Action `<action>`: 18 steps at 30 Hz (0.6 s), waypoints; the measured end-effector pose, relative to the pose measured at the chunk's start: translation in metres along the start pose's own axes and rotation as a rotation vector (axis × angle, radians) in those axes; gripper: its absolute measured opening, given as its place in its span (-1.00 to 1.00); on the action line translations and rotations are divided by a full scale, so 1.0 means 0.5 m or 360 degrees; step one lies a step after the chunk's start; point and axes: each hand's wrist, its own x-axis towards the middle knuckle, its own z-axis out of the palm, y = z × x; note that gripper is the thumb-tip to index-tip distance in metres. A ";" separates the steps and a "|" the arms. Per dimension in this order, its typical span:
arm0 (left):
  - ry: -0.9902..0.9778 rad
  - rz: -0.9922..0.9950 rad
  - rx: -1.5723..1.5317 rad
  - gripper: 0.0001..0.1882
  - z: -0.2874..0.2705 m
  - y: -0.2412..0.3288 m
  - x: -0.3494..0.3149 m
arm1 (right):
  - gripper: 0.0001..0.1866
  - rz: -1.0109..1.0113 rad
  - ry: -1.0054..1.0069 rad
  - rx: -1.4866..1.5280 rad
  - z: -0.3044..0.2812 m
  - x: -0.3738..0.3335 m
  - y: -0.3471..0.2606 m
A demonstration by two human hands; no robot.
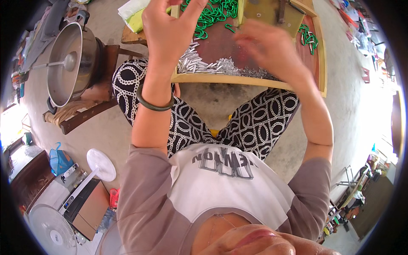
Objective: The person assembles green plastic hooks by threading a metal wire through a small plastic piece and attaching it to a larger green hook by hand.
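Observation:
My left hand [168, 32] is raised over the left side of a wooden-rimmed tray [225, 78]. The upper picture edge cuts off its fingertips, so anything between them is hidden. My right hand [274, 49] hovers over the tray's right half, its fingers smeared by motion. Near those fingers lies a single green bent-wire hook [229, 28]. A tangled pile of green hooks [216, 15] sits close to my left hand. Silver metal pins [195, 61] and smaller metal bits [229, 68] are heaped along the tray's near edge.
A brass-coloured plate with a lever [272, 19] is mounted at the tray's far side. More green hooks [308, 38] lie in the right corner. On the left, a large metal pan [63, 85] holding a ladle [69, 62] rests on a wooden stand [87, 114].

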 end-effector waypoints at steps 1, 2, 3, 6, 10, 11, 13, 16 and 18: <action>-0.0011 -0.0203 -0.0139 -0.87 0.002 -0.004 -0.010 | -0.91 -0.0522 0.0105 -0.0301 0.032 0.011 -0.007; -0.0021 -0.0405 -0.0280 -0.88 0.004 -0.007 -0.015 | -0.89 -0.1043 0.0212 -0.0600 0.057 0.020 -0.013; -0.0038 -0.0452 -0.0265 -0.88 -0.009 -0.006 -0.023 | -0.89 -0.1017 0.0185 -0.0562 0.092 0.026 -0.028; 0.0022 -0.0475 -0.0369 -0.88 -0.009 0.005 -0.015 | -0.97 -0.1068 0.0190 -0.0666 0.125 0.064 -0.037; -0.0037 -0.0496 -0.0390 -0.87 -0.017 -0.002 -0.021 | -0.95 -0.1101 0.0166 -0.0840 0.142 0.081 -0.036; -0.0044 -0.0433 -0.0410 -0.87 -0.019 -0.009 -0.023 | -0.94 -0.1099 0.0172 -0.0935 0.141 0.081 -0.039; -0.0060 -0.0434 -0.0417 -0.86 -0.021 -0.010 -0.024 | -0.94 -0.1093 0.0172 -0.1031 0.134 0.078 -0.044; -0.0081 -0.0419 -0.0433 -0.85 -0.020 -0.011 -0.027 | -0.93 -0.0915 0.0091 -0.1252 0.121 0.070 -0.044; -0.0086 -0.0403 -0.0447 -0.85 -0.016 -0.009 -0.028 | -0.89 -0.1015 0.0070 -0.1277 0.113 0.072 -0.024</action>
